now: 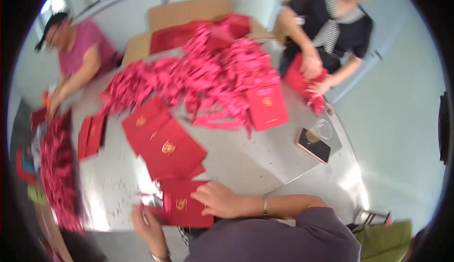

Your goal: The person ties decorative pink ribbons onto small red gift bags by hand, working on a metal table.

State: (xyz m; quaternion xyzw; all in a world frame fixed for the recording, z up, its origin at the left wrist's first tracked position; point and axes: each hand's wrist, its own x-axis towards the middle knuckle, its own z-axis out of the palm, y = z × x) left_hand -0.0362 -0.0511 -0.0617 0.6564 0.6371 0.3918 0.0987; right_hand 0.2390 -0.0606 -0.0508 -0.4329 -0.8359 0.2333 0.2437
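The right hand (220,200), thumb and fingers apart, lies on a gold-emblemed red bag (181,206); left hand (147,225), beside red ribbon (154,209): cannot tell if clamped.

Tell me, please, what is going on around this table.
The person's right hand lies on a flat red packet with a gold emblem, at the near edge of the metal table; the left hand is by its left side, grip unclear. Similar packets overlap beyond it, and red ribbons are heaped farther back. At right, a co-worker in black handles another red packet; at left, one in pink reaches down.
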